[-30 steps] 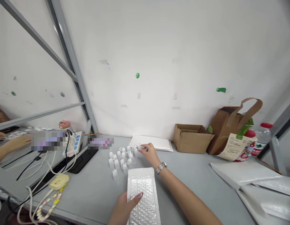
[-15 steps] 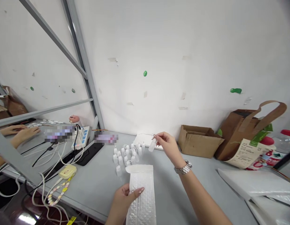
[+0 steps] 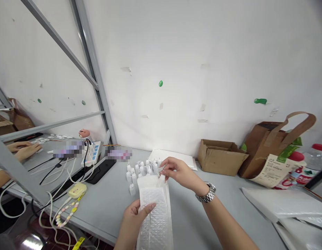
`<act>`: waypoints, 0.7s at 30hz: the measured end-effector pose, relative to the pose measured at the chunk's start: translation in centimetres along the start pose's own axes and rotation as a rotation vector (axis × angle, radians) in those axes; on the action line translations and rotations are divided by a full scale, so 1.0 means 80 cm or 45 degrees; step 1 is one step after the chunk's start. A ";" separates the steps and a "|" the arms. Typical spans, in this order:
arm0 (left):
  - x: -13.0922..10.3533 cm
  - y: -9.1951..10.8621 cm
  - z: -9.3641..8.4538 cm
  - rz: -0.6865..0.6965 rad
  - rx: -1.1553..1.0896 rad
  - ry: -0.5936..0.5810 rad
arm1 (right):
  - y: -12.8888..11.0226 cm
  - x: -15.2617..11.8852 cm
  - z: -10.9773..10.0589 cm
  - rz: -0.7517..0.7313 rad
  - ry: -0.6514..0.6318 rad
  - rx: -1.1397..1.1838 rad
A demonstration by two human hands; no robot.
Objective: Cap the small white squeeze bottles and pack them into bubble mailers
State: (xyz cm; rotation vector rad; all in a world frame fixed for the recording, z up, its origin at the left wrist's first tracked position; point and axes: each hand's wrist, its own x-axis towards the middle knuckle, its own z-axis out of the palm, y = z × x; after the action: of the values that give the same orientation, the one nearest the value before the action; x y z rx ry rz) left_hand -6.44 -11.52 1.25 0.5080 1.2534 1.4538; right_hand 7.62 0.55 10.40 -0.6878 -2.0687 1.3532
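Note:
My left hand [image 3: 137, 218] grips a white bubble mailer [image 3: 157, 218] by its left side, the thumb lying across the front. The mailer's top end points away from me, toward a group of small white plastic bottles [image 3: 134, 178] standing on the grey table. My right hand [image 3: 178, 173] pinches one small translucent bottle [image 3: 161, 180] from above, at its top end. That bottle is at the mailer's upper right edge; whether it is inside the opening I cannot tell.
A cardboard box [image 3: 220, 161] and a brown paper bag [image 3: 262, 139] stand at the back right. White mailers [image 3: 288, 205] lie at the right edge. On the left are a power strip [image 3: 94, 152], cables, a yellow case [image 3: 77, 190] and a metal frame [image 3: 91, 69]. Another person's hands [image 3: 26, 150] show beyond it.
My right hand has moved left and down, bringing the bottle from above the table to the mailer's top. The mailer's top end now looks raised and spread wider.

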 end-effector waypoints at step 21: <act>0.018 -0.023 -0.012 -0.183 0.197 0.285 | 0.127 0.068 0.024 0.075 0.535 -0.524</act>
State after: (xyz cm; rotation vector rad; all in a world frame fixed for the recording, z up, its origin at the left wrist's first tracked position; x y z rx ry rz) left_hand -6.92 -10.94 -1.14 0.3555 1.5569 1.3251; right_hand 3.55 6.70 1.36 -1.1074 -1.9953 0.7256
